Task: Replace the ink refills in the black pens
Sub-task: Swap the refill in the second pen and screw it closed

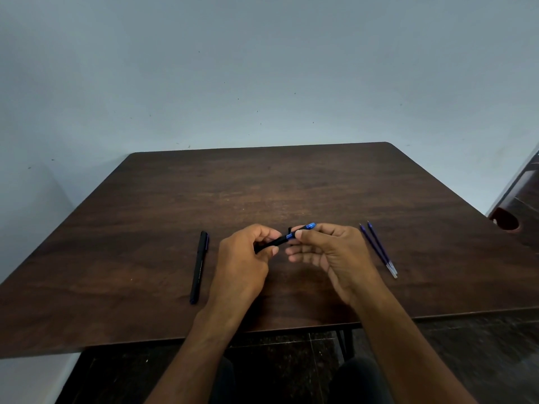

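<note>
Above the middle of the dark wooden table [262,185] I hold a black pen [277,242] between both hands. My left hand [245,258] grips the black barrel with curled fingers. My right hand [329,252] pinches the pen's blue front section [306,228] between thumb and forefinger, its other fingers loosely spread. A second black pen [199,266] lies capped on the table to the left of my left hand. Two blue ink refills [377,247] lie side by side on the table to the right of my right hand.
A pale wall stands behind the table. A dark wooden piece of furniture [519,205] shows at the right edge. The table's near edge runs just below my wrists, with dark floor and my knees under it.
</note>
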Demonstrator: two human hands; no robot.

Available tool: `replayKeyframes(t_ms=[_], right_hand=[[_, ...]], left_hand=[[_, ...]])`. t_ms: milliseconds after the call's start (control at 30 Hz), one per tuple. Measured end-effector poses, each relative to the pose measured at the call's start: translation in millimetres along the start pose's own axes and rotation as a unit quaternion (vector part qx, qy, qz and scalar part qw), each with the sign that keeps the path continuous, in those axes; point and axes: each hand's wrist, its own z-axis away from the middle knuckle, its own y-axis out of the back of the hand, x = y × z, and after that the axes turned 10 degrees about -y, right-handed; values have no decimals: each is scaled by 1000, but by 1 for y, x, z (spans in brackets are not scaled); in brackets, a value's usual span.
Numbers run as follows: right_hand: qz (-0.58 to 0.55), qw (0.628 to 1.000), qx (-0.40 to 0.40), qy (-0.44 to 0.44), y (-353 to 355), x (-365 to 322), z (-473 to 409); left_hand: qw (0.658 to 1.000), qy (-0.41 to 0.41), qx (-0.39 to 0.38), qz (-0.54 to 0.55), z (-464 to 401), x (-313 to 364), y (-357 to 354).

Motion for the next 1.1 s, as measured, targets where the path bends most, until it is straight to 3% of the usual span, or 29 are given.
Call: replayKeyframes(t_ms=[700,900,1100], right_hand=[[86,994,59,43,-1,9,-6],[-43,999,-11,0,3,8,-4],[-28,999,17,21,-1,9,-5]], left_hand=[[1000,9,-17,-5,0,4,-4],[1000,16,1,4,-1,-2,-2],[1000,5,10,11,1,1,-4]])
